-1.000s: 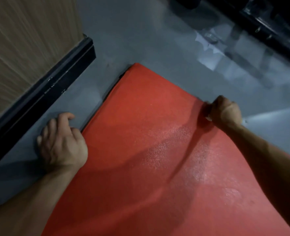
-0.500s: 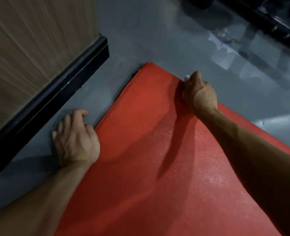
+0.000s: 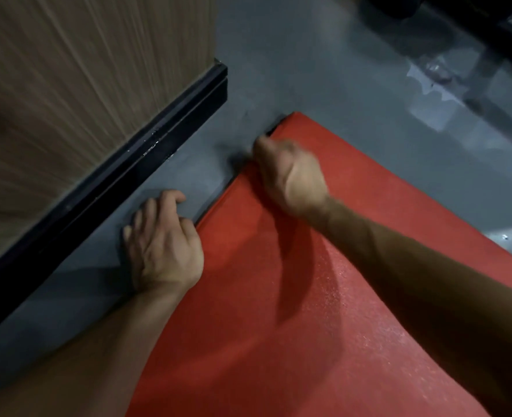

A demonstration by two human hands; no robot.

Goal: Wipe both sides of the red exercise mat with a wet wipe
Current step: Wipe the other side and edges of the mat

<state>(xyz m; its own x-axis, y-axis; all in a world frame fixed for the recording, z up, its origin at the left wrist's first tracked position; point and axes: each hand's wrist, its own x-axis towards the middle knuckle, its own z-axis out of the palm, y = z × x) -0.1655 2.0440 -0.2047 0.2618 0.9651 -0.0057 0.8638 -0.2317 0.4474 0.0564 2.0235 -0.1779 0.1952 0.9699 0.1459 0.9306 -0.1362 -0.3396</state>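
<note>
Red exercise mat (image 3: 278, 311) lies flat on grey floor (image 3: 323, 70), far corner toward upper centre, left edge running alongside a black baseboard (image 3: 128, 176) under a wood-grain panel (image 3: 83, 85). Right hand (image 3: 290, 173) is fisted at the mat's left edge near the far corner, blurred; fingers curled tight, wipe not visible, so cannot tell what it holds. Left hand (image 3: 164, 245) rests on the floor just beside the mat edge, fingers loosely bent, holding nothing.

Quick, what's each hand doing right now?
Left hand: open, fingers resting on the floor.
Right hand: fisted at the red mat edge; wipe not visible.
</note>
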